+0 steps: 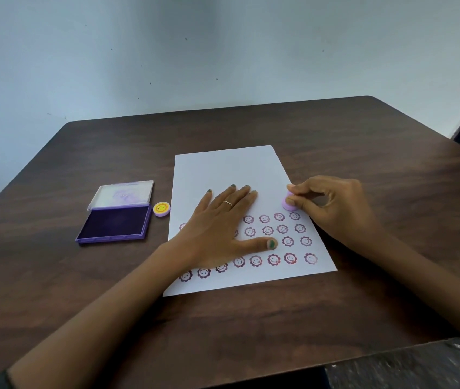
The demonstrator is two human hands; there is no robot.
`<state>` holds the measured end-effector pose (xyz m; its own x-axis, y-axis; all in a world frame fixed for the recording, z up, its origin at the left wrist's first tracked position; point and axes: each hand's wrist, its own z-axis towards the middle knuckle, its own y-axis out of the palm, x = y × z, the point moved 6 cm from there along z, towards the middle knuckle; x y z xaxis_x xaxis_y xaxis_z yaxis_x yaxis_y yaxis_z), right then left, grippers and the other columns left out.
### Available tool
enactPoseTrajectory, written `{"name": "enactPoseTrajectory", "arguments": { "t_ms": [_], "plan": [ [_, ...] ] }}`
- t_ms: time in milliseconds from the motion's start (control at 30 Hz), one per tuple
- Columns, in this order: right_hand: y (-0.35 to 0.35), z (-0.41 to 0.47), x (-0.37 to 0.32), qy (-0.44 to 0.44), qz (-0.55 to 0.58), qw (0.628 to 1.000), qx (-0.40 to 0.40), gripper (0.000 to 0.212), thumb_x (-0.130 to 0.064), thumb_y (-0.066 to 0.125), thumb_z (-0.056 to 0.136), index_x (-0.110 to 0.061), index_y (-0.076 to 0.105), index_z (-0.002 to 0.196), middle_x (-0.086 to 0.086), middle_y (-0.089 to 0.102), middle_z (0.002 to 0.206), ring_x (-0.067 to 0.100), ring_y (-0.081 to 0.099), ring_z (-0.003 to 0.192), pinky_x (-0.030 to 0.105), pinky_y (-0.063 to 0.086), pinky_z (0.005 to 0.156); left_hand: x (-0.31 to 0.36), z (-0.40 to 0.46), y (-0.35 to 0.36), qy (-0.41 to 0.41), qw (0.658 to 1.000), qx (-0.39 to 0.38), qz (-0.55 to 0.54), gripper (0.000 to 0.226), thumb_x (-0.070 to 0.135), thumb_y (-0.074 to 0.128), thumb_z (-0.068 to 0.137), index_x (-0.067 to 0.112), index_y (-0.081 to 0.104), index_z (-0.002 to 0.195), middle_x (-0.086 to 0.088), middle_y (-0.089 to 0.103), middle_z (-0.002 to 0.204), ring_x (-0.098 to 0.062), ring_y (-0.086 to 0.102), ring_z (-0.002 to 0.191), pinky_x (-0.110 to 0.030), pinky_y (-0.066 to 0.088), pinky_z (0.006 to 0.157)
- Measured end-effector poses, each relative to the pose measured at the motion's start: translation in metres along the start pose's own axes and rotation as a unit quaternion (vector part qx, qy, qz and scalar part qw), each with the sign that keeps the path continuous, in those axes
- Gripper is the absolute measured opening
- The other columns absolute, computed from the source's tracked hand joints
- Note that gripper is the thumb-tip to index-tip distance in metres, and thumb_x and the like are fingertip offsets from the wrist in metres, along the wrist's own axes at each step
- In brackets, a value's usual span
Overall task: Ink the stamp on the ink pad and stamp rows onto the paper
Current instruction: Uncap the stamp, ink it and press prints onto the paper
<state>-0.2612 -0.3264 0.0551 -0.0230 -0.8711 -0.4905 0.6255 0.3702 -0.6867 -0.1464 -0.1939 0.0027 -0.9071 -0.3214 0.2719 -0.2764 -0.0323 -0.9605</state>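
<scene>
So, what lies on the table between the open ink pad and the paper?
In the head view, a small round cap with a yellow smiley lies between the ink pad and the paper.

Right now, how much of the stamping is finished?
Four rows of smiley prints fill the paper's near half. The right hand presses the stamp at the right edge, starting a fifth; the left hand steadies the sheet. The upper half remains blank.
</scene>
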Motion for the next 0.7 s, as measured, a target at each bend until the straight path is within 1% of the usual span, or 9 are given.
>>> {"name": "enactPoseTrajectory", "arguments": {
  "t_ms": [133,200,233,300,333,433,533,633,700],
  "plan": [
    [0.000,0.002,0.004,0.014,0.018,1.000,-0.004,0.024,-0.018,0.076,0.072,-0.006,0.072,0.092,0.006,0.074,0.094,0.008,0.066,0.079,0.007,0.049,0.073,0.000,0.001,0.000,-0.001,1.000,0.004,-0.001,0.101,0.083,0.024,0.068,0.029,-0.003,0.149,0.010,-0.005,0.159,-0.010,-0.009,0.145,-0.037,-0.012,0.113],
    [0.001,0.001,0.010,0.049,0.051,0.997,0.008,0.022,-0.017,0.076,0.071,-0.009,0.072,0.092,0.002,0.073,0.093,0.005,0.067,0.078,0.006,0.049,0.071,-0.001,0.002,0.000,-0.002,1.000,0.003,0.000,0.101,0.083,0.024,0.068,0.030,-0.003,0.149,0.010,-0.006,0.159,-0.010,-0.010,0.145,-0.036,-0.013,0.113],
    [0.000,0.000,0.015,0.079,0.093,0.992,0.024,0.021,-0.016,0.076,0.071,-0.011,0.072,0.092,-0.001,0.073,0.091,0.005,0.068,0.077,0.007,0.050,0.071,-0.001,0.002,0.001,-0.002,1.000,0.002,-0.002,0.101,0.084,0.023,0.067,0.030,-0.003,0.149,0.010,-0.006,0.159,-0.009,-0.010,0.145,-0.036,-0.014,0.112],
    [-0.005,-0.003,0.024,0.132,0.219,0.963,0.083,0.019,-0.013,0.074,0.073,-0.012,0.071,0.092,-0.005,0.076,0.086,0.009,0.070,0.078,0.013,0.052,0.072,-0.002,0.001,0.001,0.000,1.000,0.001,-0.005,0.102,0.085,0.022,0.066,0.030,-0.004,0.148,0.011,-0.007,0.159,-0.008,-0.012,0.144,-0.036,-0.015,0.112],
    [-0.010,-0.003,0.029,0.148,0.275,0.942,0.119,0.018,-0.010,0.073,0.075,-0.010,0.070,0.092,-0.003,0.076,0.083,0.012,0.071,0.079,0.016,0.053,0.074,-0.002,0.001,0.001,0.001,1.000,-0.001,-0.004,0.102,0.085,0.022,0.066,0.031,-0.004,0.148,0.011,-0.008,0.159,-0.008,-0.012,0.144,-0.036,-0.015,0.113],
    [-0.021,-0.005,0.042,0.186,0.368,0.891,0.192,0.018,-0.007,0.071,0.076,-0.003,0.067,0.093,0.000,0.076,0.081,0.024,0.072,0.081,0.028,0.056,0.080,-0.003,0.002,0.002,0.002,1.000,-0.006,-0.001,0.100,0.082,0.025,0.068,0.031,-0.006,0.148,0.011,-0.009,0.158,-0.008,-0.013,0.144,-0.038,-0.014,0.115],
    [-0.023,-0.007,0.053,0.227,0.425,0.850,0.214,0.018,-0.011,0.070,0.073,-0.007,0.067,0.090,-0.003,0.076,0.072,0.018,0.070,0.074,0.029,0.057,0.079,-0.002,0.002,0.002,0.001,1.000,-0.011,0.003,0.099,0.081,0.025,0.069,0.030,-0.007,0.148,0.011,-0.010,0.158,-0.007,-0.014,0.143,-0.038,-0.014,0.115],
    [-0.024,-0.009,0.062,0.263,0.476,0.809,0.224,0.023,-0.019,0.071,0.066,-0.009,0.068,0.087,-0.002,0.076,0.071,0.016,0.070,0.073,0.028,0.058,0.079,-0.002,0.002,0.003,0.003,1.000,-0.010,0.005,0.099,0.081,0.025,0.069,0.030,-0.007,0.148,0.011,-0.011,0.158,-0.008,-0.014,0.144,-0.038,-0.014,0.115],
    [-0.023,-0.009,0.066,0.278,0.497,0.790,0.228,0.015,-0.016,0.069,0.070,-0.010,0.067,0.084,-0.002,0.076,0.069,0.013,0.070,0.071,0.026,0.058,0.076,-0.003,0.002,0.003,0.005,1.000,-0.008,0.005,0.101,0.083,0.023,0.067,0.030,-0.007,0.148,0.011,-0.011,0.158,-0.008,-0.014,0.143,-0.039,-0.015,0.116]
  ]
}}
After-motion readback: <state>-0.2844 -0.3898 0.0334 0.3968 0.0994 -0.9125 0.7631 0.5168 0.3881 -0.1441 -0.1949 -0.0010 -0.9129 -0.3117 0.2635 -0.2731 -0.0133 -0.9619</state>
